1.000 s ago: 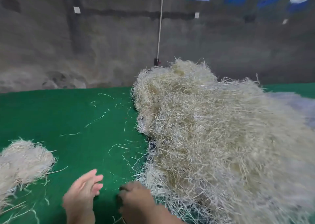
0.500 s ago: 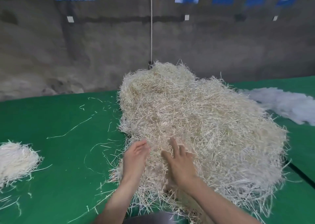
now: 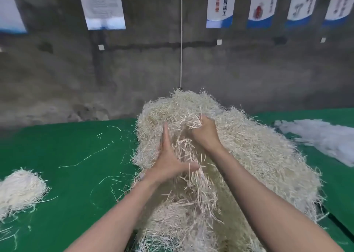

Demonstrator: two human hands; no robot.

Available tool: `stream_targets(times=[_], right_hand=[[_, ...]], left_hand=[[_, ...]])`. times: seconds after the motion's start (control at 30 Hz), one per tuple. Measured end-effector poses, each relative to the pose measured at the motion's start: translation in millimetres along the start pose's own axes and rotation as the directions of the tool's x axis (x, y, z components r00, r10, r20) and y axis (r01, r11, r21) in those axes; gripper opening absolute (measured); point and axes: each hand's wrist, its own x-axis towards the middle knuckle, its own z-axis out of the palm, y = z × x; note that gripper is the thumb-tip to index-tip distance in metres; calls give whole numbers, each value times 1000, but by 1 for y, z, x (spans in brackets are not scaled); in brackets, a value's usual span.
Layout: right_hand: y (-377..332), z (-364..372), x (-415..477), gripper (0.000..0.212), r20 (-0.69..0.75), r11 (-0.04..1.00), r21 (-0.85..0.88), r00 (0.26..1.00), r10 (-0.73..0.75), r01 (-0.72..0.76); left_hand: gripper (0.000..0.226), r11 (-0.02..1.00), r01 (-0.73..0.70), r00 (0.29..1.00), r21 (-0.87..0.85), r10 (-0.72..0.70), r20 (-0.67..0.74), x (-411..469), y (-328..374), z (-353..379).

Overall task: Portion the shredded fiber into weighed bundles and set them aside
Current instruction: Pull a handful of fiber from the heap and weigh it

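Observation:
A big pile of pale shredded fiber [image 3: 249, 156] covers the middle and right of the green table [image 3: 67, 146]. My right hand [image 3: 206, 134] is high on the pile, its fingers curled into a clump of fiber near the top. My left hand [image 3: 168, 159] lies against the pile's left slope with straight fingers pointing up and the thumb spread out to the right, fiber strands across it. A small separate bundle of fiber [image 3: 19, 190] sits on the table at the far left.
Loose strands [image 3: 84, 158] are scattered over the green surface left of the pile. A whitish fluffy mass [image 3: 321, 138] lies at the right. A grey concrete wall with hanging posters [image 3: 220, 4] and a white cord [image 3: 181, 41] stands behind the table.
Both hands moved from the table's near edge up onto the pile. The right hand has closed on a clump near the top; the left has slid up the pile's left side.

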Motion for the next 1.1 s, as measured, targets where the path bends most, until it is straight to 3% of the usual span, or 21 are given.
stream_targets(times=[0.07, 0.1, 0.17, 0.2, 0.23, 0.27, 0.3, 0.33, 0.37, 0.43, 0.5, 0.53, 0.6, 0.67, 0.73, 0.83, 0.93, 1.0, 1.07, 1.1], right_hand=[[-13, 2, 1, 43, 126, 999, 31, 992, 13, -17], [-17, 1, 2, 45, 241, 997, 58, 970, 26, -41], [-20, -12, 8, 66, 426, 985, 133, 904, 40, -106], [-19, -22, 13, 78, 424, 979, 166, 905, 33, -114], [-16, -31, 15, 77, 344, 979, 186, 939, 15, -84], [-9, -39, 13, 63, 181, 983, 182, 983, -30, -4], [0, -42, 9, 40, -7, 986, 138, 995, -95, 95], [11, -40, 2, 21, -108, 984, 82, 983, -151, 160], [21, -32, -7, 21, -84, 978, 21, 975, -206, 208], [41, -9, -19, 41, 185, 928, -250, 954, -235, 277], [62, 5, -18, 62, 349, 702, -603, 916, -196, 380], [73, 5, -16, 64, 391, 552, -715, 900, -192, 429], [99, -3, -18, 61, 483, 329, -806, 868, -114, 492], [130, -18, -25, 61, 504, 259, -844, 859, 84, 470], [141, -28, -34, 68, 477, 293, -864, 853, 214, 410], [101, -25, -30, 67, 519, 465, -803, 820, 241, 372], [39, -33, -23, 40, 582, 594, -691, 804, 120, 412], [7, -38, -16, 32, 428, 688, -631, 900, -78, 359], [-4, -26, -3, 56, 186, 746, -578, 944, -274, 330], [-6, -13, 3, 83, 173, 774, -559, 955, -241, 297]], left_hand=[[139, 996, 52, 996, -76, -58, -69, 8, 21, 16], [124, 989, 68, 990, -128, -83, -112, 13, 27, 22], [59, 983, 23, 951, -181, -77, -299, 24, 31, 21], [33, 973, 41, 921, -227, -125, -368, 28, 32, 16], [24, 950, 69, 897, -304, -193, -398, 31, 33, 9], [27, 916, 95, 875, -390, -264, -407, 34, 34, 3], [42, 871, 111, 857, -478, -328, -397, 35, 34, -3], [59, 829, 112, 848, -548, -367, -381, 38, 35, -7], [67, 803, 98, 845, -588, -380, -377, 41, 36, -8], [50, 790, 91, 845, -607, -383, -372, 47, 43, -8], [30, 807, 119, 857, -579, -377, -350, 48, 53, -11], [37, 812, 111, 862, -573, -366, -352, 50, 56, -15], [64, 823, 65, 855, -565, -338, -393, 55, 57, -33], [67, 814, 1, 821, -581, -333, -465, 59, 57, -56], [63, 816, 8, 805, -579, -348, -480, 58, 55, -69], [54, 837, 66, 812, -544, -362, -458, 54, 53, -71], [42, 851, 84, 834, -518, -344, -431, 49, 49, -71], [38, 839, 95, 829, -536, -364, -424, 45, 49, -74], [14, 829, 82, 851, -553, -347, -395, 41, 51, -77], [7, 826, 66, 871, -559, -321, -372, 38, 54, -76]])
